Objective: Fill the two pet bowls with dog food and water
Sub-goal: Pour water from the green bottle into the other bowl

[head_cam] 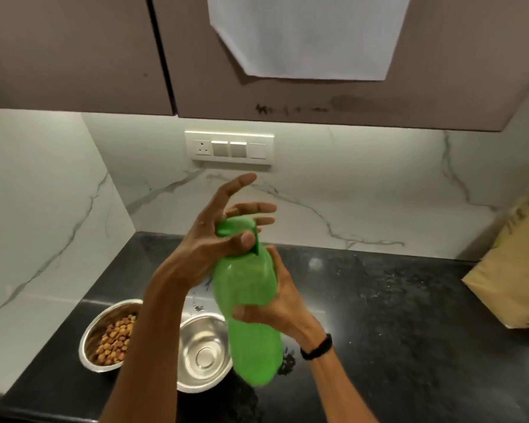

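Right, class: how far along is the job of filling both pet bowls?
Done: the left bowl holds kibble. In hand: the right hand grips the green bottle above the bowls, and the left hand is on its cap. Left: the right bowl looks empty, so water is yet to be poured.

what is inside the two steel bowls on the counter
The left bowl holds brown kibble, though the left forearm covers its right side. The right bowl shows only a bare, shiny steel bottom, no food; the green bottle hides its right edge.
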